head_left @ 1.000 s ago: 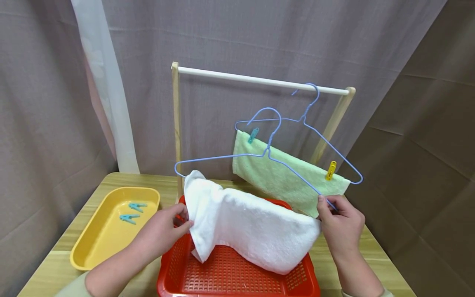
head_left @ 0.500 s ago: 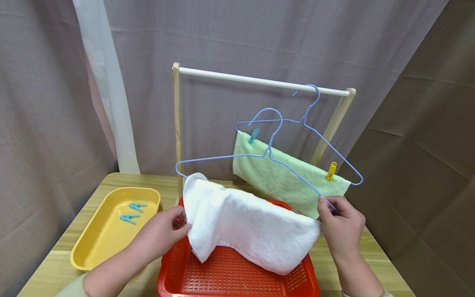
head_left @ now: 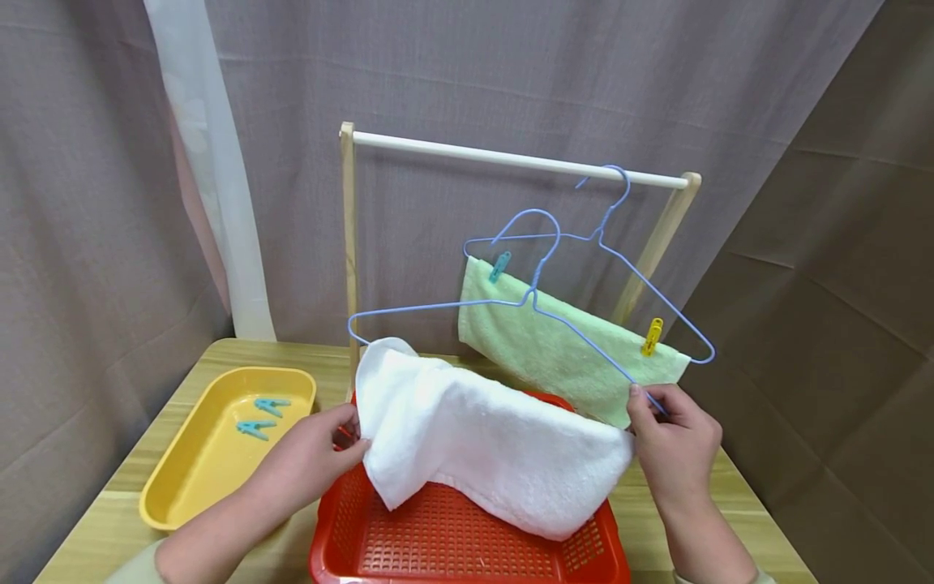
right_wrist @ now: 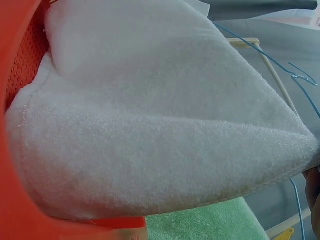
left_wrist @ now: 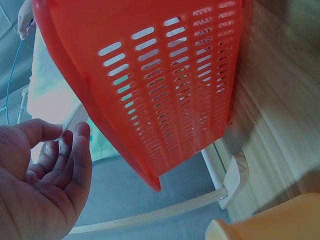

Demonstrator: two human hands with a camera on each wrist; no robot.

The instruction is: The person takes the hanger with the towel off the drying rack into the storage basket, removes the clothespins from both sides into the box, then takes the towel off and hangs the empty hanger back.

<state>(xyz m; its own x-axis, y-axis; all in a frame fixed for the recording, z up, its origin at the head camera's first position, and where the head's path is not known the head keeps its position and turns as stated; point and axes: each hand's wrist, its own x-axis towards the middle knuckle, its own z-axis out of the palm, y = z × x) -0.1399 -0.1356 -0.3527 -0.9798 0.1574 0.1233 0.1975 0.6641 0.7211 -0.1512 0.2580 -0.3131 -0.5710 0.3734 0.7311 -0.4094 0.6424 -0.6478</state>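
Left hand [head_left: 310, 454]: edge of white towel [head_left: 503, 446] pinched between thumb and fingertips. Right hand [head_left: 679, 442]: end of blue hanger [head_left: 537, 276] gripped, towel corner against the fingers. White towel held over red perforated basket [head_left: 452, 539]. At left: yellow tray [head_left: 193, 478], two teal pegs [head_left: 255, 428] laid inside. Behind: green towel [head_left: 540, 345], pegged to second hanger [head_left: 605, 219] hung on wooden rack [head_left: 474, 154]; any lettering on its yellow peg [head_left: 653, 337] too small to be read.
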